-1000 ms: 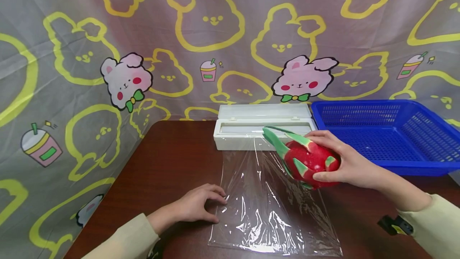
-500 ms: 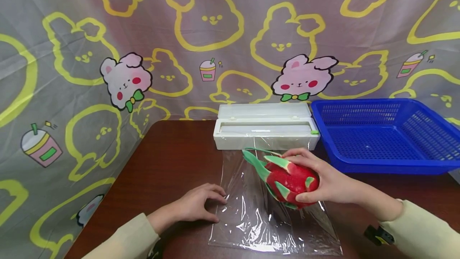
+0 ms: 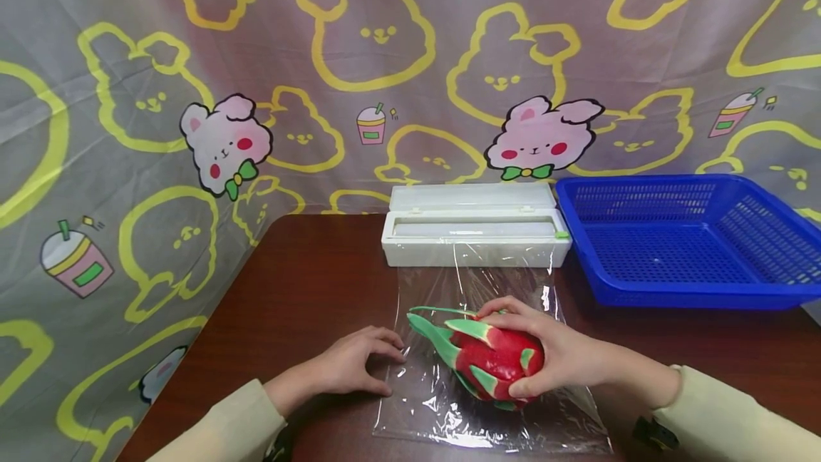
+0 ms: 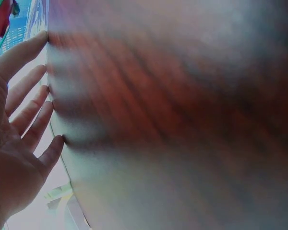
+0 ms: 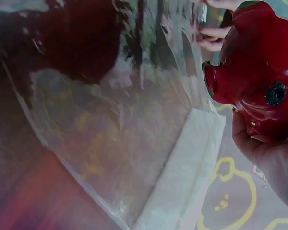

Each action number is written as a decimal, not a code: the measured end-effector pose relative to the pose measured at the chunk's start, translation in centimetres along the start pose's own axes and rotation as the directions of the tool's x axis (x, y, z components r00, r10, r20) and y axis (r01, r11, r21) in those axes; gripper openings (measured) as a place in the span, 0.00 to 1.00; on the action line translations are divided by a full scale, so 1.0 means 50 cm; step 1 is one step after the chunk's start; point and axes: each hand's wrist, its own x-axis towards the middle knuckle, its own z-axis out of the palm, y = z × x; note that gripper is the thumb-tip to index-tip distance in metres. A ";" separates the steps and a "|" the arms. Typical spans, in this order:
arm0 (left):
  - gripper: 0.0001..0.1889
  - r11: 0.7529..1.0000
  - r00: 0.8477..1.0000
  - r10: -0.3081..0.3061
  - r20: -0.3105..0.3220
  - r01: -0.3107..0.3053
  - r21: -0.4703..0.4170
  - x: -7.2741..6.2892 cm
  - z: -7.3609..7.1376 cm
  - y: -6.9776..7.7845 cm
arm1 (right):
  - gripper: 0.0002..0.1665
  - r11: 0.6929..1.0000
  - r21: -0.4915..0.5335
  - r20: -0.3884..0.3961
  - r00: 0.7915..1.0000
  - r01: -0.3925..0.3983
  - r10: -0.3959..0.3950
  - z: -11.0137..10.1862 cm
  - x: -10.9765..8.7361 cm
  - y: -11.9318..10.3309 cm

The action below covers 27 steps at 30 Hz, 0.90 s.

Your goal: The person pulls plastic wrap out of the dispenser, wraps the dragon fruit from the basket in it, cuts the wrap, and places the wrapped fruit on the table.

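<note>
My right hand point(image 3: 551, 351) grips a red dragon fruit point(image 3: 497, 358) with green leaf tips, holding it over a sheet of clear plastic wrap point(image 3: 436, 419). In the right wrist view the dragon fruit point(image 5: 264, 52) shows its dark round end, with fingers point(image 5: 247, 134) beneath it. Whether its underside touches the film is hidden. The film runs from a white wrap dispenser point(image 3: 474, 252) whose lid stands up. At the film's left edge my left hand point(image 3: 349, 362) rests with fingertips down; the left wrist view shows its fingers point(image 4: 31, 120) spread and relaxed.
A blue perforated basket point(image 3: 693, 291) stands at the back right, beside the dispenser. The brown table point(image 3: 308, 269) meets a patterned curtain point(image 3: 359, 55) behind and at the left. A small green slider point(image 3: 561, 235) sits on the dispenser's right end.
My right hand has carried the dragon fruit down and leftward, from near the dispenser to over the middle of the film. The left hand has stayed in place.
</note>
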 end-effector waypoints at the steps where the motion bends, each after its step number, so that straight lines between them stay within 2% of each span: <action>1: 0.22 1.000 1.000 -0.001 0.000 0.001 0.000 0.000 0.000 0.000 | 0.35 1.000 0.018 0.014 1.000 -0.006 0.006 0.003 -0.001 0.003; 6: 0.22 1.000 1.000 -0.005 0.002 0.005 -0.003 0.000 0.001 0.001 | 0.37 0.999 0.052 0.054 0.998 0.012 -0.015 0.020 -0.004 0.016; 11: 0.22 1.000 1.000 0.001 -0.004 -0.001 -0.005 0.000 0.000 0.003 | 0.39 0.999 0.041 0.070 0.997 0.026 -0.029 0.027 -0.008 0.024; 18: 0.22 1.000 1.000 -0.006 0.006 0.006 -0.005 -0.001 -0.004 0.004 | 0.38 0.999 0.021 0.093 0.995 -0.029 0.027 0.027 -0.011 0.026; 27: 0.22 1.000 1.000 -0.004 0.002 0.004 -0.001 -0.001 -0.002 0.004 | 0.40 0.999 0.000 0.154 0.987 -0.043 0.043 0.024 -0.003 0.025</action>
